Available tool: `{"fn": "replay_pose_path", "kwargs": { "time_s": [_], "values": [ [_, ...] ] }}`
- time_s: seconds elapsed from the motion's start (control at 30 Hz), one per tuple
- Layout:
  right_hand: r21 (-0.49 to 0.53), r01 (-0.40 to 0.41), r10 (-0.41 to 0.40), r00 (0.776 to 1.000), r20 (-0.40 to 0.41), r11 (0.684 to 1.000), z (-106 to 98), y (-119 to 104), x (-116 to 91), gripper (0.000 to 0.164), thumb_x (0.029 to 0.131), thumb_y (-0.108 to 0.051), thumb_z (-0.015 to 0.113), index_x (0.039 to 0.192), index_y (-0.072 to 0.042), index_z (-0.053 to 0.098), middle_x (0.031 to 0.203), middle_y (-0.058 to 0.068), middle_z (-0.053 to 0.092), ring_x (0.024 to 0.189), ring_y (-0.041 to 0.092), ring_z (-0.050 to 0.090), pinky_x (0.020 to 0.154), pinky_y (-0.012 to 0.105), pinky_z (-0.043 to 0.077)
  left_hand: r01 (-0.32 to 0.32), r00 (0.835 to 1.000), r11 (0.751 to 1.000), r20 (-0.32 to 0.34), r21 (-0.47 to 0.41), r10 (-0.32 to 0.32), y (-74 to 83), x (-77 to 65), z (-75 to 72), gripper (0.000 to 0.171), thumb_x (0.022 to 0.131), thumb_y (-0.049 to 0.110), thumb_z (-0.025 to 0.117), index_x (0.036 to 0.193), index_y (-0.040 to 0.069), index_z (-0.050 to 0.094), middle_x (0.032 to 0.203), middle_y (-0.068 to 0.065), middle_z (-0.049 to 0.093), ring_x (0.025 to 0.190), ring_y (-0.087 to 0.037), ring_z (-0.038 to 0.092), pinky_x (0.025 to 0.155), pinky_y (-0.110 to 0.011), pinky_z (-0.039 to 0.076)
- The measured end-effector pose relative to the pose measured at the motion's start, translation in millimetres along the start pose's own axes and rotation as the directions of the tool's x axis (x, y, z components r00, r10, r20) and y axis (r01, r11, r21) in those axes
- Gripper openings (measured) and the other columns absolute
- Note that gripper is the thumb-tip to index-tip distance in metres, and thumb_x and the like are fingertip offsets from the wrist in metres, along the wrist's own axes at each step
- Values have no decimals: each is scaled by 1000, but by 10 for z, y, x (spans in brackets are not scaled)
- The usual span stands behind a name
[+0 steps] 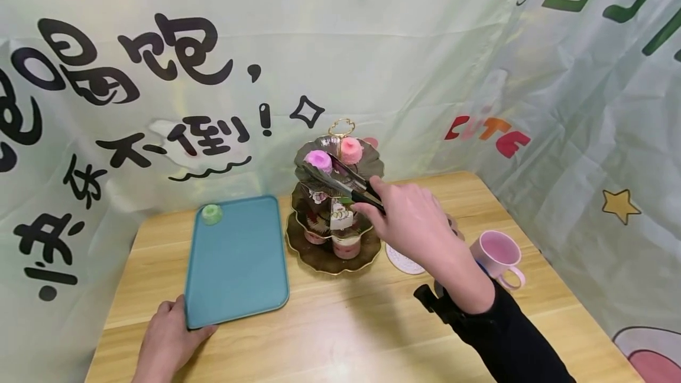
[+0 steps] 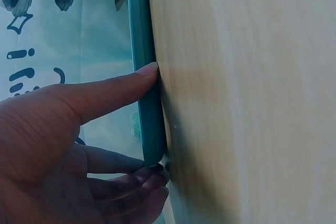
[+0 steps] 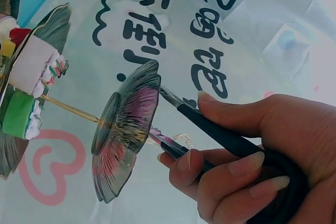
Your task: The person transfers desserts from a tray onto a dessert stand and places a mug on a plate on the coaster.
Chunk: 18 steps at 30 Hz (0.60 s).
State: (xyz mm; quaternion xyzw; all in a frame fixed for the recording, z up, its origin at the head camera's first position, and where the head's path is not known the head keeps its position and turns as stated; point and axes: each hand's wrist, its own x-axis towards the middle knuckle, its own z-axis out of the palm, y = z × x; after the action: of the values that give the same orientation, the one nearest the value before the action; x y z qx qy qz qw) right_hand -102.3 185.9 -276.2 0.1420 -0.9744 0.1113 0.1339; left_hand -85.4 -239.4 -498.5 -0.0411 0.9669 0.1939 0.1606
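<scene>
My right hand grips the black handles of a pair of tongs. The tongs' spread tips reach the small purple swirled cake on the top tier of a dark scalloped three-tier stand. Beside it on that tier sits a pink cake. In the right wrist view, the translucent tier partly hides the purple cake. My left hand holds the near left corner of a blue tray, thumb against its front edge and fingers at its side. A small green cake lies in the tray's far left corner.
Cake slices fill the stand's middle tier, and dessert cups stand on the bottom one. Right of the stand are a white coaster, partly behind my forearm, and a pink mug. A printed cloth hangs behind the wooden table.
</scene>
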Motion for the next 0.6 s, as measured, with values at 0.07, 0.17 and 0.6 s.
{"fn": "replay_pose_path", "kwargs": {
  "time_s": [0.07,0.17,0.6],
  "values": [
    [-13,-1,1,1000,6,1000,12,0,26,50,104,-42,69,130,1,69,53,0,42,44,18,42,44,34,31,2,1000,1000,2,-4,-1,3,-1,6,119,81,50,91,146,-28,31,129,-50,46,117,-62,53,98,-68,50],
    [-21,-21,22,999,37,1000,28,0,60,54,104,-43,68,135,1,67,51,2,43,42,19,40,44,33,27,3,1000,1000,5,-6,-3,4,-4,11,119,81,50,91,146,-28,31,128,-49,46,116,-62,53,97,-68,50],
    [-14,-59,60,995,84,998,44,25,147,56,105,-43,66,138,2,66,52,4,45,44,24,45,45,36,34,-9,1000,1000,-23,1,9,-3,1,14,119,79,51,92,146,-28,33,127,-48,48,114,-61,55,96,-67,50]
  ]
}}
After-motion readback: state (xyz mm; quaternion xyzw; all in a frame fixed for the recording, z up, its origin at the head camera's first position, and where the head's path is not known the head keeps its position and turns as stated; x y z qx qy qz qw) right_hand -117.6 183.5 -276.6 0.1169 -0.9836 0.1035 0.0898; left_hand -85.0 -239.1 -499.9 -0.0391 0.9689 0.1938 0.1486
